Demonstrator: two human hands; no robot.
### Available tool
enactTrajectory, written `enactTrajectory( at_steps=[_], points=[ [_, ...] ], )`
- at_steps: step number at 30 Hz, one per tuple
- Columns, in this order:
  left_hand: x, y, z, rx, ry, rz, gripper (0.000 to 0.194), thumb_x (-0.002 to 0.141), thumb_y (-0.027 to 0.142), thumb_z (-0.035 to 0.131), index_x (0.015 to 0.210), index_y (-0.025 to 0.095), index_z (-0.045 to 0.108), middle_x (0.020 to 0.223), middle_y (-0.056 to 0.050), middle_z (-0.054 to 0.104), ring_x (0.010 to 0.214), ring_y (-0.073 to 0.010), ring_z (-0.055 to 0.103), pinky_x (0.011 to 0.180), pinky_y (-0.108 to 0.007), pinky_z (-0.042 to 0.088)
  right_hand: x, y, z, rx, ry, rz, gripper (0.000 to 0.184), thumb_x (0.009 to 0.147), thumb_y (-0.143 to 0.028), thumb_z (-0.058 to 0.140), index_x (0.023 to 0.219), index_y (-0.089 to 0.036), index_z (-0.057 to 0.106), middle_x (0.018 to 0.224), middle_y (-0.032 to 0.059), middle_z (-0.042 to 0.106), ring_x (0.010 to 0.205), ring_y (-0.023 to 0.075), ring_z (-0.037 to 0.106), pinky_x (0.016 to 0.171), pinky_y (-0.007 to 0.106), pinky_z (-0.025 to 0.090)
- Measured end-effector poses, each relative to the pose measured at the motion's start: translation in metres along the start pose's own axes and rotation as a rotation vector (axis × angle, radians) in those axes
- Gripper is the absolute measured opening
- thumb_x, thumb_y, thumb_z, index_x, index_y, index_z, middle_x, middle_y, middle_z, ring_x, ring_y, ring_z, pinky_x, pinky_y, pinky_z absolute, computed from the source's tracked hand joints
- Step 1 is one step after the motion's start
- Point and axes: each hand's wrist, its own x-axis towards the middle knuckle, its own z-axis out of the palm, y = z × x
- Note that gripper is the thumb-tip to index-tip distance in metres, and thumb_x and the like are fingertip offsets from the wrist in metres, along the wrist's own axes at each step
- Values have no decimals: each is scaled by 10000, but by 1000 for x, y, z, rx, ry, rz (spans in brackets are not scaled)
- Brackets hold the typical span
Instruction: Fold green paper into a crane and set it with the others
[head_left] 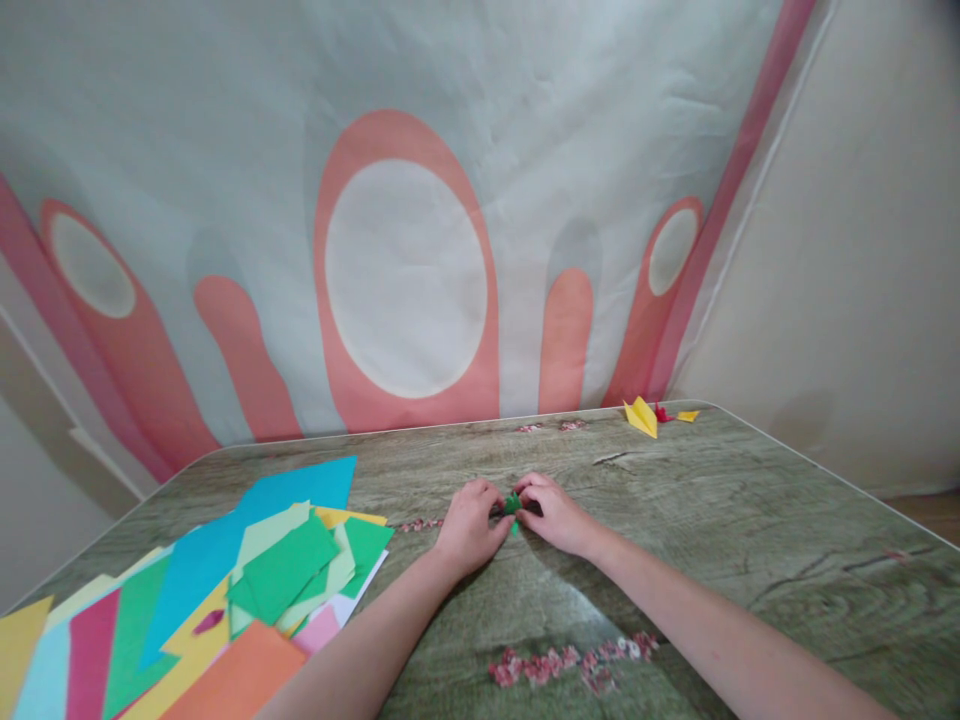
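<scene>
Between my two hands, near the middle of the table, is a small piece of folded green paper (512,503). The fingers of my left hand (474,523) pinch its left side, while my right hand (553,513) grips it from the right. Both hands are low over the wood-patterned tabletop (720,520). A bit of brighter green shows just below the folded piece. Its exact shape is too small and partly covered by fingertips to make out.
A spread pile of coloured paper sheets (225,590) covers the table's left side, with a small dark pink scrap (208,621) on top. At the far right edge lie a yellow folded paper (641,417), a red paper piece (663,412) and a smaller yellow piece (688,416).
</scene>
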Motion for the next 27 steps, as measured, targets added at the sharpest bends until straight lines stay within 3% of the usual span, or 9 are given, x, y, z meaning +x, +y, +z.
enactTrajectory(
  at_steps=[5,9,14,20,24,27],
  points=[
    [2,-1,1,2,-9,-22,195,715,359,633,818,200,589,893,-41,546,895,-211,504,798,-337,402,-1,1,-1,25,-7,-2,37,736,-139,633,730,-174,622,936,50,602,908,178,544,813,337,429],
    [5,-5,1,-18,-52,-51,314,680,403,671,957,260,629,1020,-40,553,989,-228,491,858,-362,388,-1,1,-2,29,-11,6,33,732,-150,642,719,-176,626,932,48,604,906,180,545,811,339,428],
    [6,-10,1,-5,-122,-25,303,697,460,649,980,352,658,1189,-21,527,1127,-266,435,944,-421,338,-1,-1,-2,43,-1,15,55,737,-149,634,695,-179,614,937,44,602,903,179,543,814,337,427],
    [4,-18,-3,34,-208,-43,525,678,560,624,1167,385,550,1371,-36,396,1269,-332,293,999,-521,252,-1,-3,-3,60,0,22,66,736,-146,624,680,-178,608,940,41,600,909,174,540,828,329,421],
    [0,-16,-3,3,-155,-16,713,626,618,635,1258,331,471,1371,-66,392,1273,-324,287,1017,-510,238,-2,-5,-4,59,13,27,58,735,-139,623,690,-176,618,954,47,596,925,177,537,848,332,413],
    [1,-9,-3,-81,-42,7,584,637,513,687,1154,271,565,1247,-73,503,1192,-274,393,1003,-431,297,-3,-6,-5,70,14,37,44,739,-148,630,709,-179,640,938,47,602,920,179,543,846,327,416]
  ],
)
